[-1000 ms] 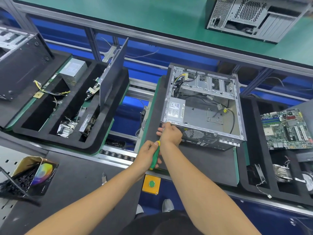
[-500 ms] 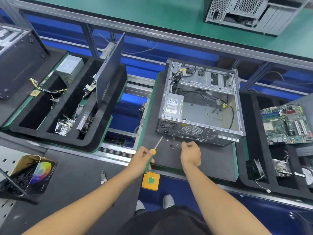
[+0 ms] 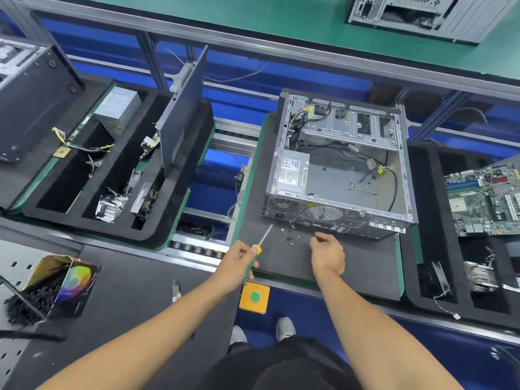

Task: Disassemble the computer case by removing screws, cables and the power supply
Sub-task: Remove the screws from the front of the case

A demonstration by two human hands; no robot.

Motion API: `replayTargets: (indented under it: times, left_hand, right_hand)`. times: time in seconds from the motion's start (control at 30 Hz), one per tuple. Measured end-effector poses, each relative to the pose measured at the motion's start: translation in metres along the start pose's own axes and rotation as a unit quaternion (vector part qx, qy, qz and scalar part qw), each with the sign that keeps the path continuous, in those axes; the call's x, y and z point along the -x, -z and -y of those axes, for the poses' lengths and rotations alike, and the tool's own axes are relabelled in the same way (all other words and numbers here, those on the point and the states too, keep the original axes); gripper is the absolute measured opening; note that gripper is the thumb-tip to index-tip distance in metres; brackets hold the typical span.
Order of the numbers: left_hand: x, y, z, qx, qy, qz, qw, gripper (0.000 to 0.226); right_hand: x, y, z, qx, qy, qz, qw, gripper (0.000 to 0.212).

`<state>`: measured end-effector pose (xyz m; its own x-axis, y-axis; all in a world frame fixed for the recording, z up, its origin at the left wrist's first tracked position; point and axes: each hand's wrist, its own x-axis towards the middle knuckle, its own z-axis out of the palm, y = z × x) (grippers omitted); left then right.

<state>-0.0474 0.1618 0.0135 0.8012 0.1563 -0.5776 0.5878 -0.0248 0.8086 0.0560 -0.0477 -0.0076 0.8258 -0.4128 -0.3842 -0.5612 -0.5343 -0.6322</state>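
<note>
Both hands have pulled back from the case's rear corner since a second ago; loose screws now lie on the mat. Left hand (image 3: 239,261) grips a screwdriver (image 3: 254,258), green-and-yellow handle in the fist, long axis running up and right, tip aimed at the case's near left corner but short of it. Right hand (image 3: 327,256) hovers over the mat, fingers loosely curled, holding nothing visible. Small screws (image 3: 289,237) sit scattered between the two hands just in front of the case; too small to count surely, roughly six.

One open computer case (image 3: 337,170) lies on its side on a dark foam mat (image 3: 351,266), back panel toward the person, long axis running away from them. One power supply (image 3: 291,171) sits inside at the near left corner, label up. Cables (image 3: 305,116) bunch at the far left; one black cable curves along the right side.

Yellow box with a green button (image 3: 254,296) on the bench (image 3: 140,291) edge. Left: black foam tray (image 3: 180,220) with parts and an upright panel. Right: one motherboard (image 3: 486,198). Far, on a green shelf, a second case (image 3: 422,12).
</note>
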Motion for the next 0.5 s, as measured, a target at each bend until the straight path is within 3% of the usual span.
replayTargets:
  times: [0.1, 0.23, 0.37, 0.5]
  left_hand:
    - [-0.001, -0.003, 0.001, 0.014, -0.007, -0.010, 1.000, 0.033]
    - [-0.002, -0.007, 0.002, 0.024, -0.047, -0.012, 0.999, 0.018]
    - [-0.008, -0.010, 0.005, 0.023, -0.084, -0.008, 0.996, 0.024]
    - [-0.020, -0.015, 0.016, -0.007, -0.067, -0.038, 0.997, 0.026]
  right_hand:
    - [0.004, 0.000, -0.008, -0.092, 0.009, -0.045, 0.995, 0.015]
    - [0.006, 0.005, -0.010, -0.022, 0.238, -0.061, 0.969, 0.022]
    - [0.005, 0.002, 0.016, 0.049, 0.509, -0.047, 0.858, 0.023]
    - [0.009, -0.001, 0.056, 0.026, 0.602, -0.113, 0.790, 0.036]
